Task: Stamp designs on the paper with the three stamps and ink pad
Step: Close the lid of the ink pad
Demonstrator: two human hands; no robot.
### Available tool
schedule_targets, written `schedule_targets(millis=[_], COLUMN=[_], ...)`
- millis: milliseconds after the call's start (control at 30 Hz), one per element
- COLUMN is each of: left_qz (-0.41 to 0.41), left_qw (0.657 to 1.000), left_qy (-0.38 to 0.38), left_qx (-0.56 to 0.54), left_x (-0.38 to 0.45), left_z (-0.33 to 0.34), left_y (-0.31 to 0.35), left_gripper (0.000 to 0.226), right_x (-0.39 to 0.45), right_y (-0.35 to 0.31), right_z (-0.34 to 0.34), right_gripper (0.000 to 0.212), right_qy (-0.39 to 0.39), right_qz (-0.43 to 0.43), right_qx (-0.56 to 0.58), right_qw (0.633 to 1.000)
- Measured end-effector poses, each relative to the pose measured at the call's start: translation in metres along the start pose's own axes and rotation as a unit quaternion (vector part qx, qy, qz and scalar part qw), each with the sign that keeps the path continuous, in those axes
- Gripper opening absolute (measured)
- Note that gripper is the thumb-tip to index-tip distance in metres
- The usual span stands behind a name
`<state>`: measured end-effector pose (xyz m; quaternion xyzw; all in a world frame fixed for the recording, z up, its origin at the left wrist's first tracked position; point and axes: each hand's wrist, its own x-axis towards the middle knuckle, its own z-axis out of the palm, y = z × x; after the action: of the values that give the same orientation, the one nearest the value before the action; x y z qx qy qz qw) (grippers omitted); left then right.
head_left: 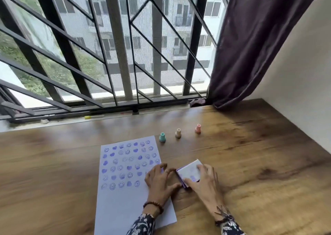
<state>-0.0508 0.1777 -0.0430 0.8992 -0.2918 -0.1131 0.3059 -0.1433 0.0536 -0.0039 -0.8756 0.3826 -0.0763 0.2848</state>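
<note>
A white sheet of paper lies on the wooden table, covered in several rows of purple smiley and heart prints. Beyond its far right corner three small stamps stand upright in a row: a teal stamp, a beige stamp and a pink stamp. Right of the paper sits the ink pad, its white lid with purple stains lying over it. My right hand rests on the lid and front edge. My left hand touches the pad's left side, its palm over the paper's right edge.
The wooden table meets a window with black bars at the back. A dark purple curtain hangs at the back right beside a white wall. A small yellow object lies on the window sill.
</note>
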Motion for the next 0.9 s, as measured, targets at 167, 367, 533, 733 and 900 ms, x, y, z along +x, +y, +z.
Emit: schedule_targets(millis=[167,367,533,733,900], left_qz=[0.006,0.008,0.011,0.010,0.012], left_qw=[1.000,1.000,1.000,1.000,1.000], left_qy=[0.013,0.010,0.008,0.005,0.006], left_qx=[-0.010,0.003,0.010,0.009,-0.001], left_x=[0.000,0.000,0.001,0.001,0.000], left_z=[0.001,0.000,-0.001,0.001,0.000], left_y=[-0.001,0.000,0.000,-0.001,-0.001], left_gripper=[0.048,0.051,0.050,0.050,0.050], right_x=[0.002,-0.003,-0.016,-0.026,-0.023], right_y=[-0.004,-0.009,-0.006,-0.006,-0.007], right_z=[0.004,0.006,0.006,0.007,0.003], right_gripper=[0.078,0.075,0.072,0.074,0.074], right_qy=[-0.004,0.020,0.052,0.034,0.016], right_qz=[0.006,-0.012,-0.005,0.011,0.017], right_qx=[-0.040,-0.090,-0.074,-0.080,-0.056], right_qw=[0.999,0.996,0.996,0.996,0.998])
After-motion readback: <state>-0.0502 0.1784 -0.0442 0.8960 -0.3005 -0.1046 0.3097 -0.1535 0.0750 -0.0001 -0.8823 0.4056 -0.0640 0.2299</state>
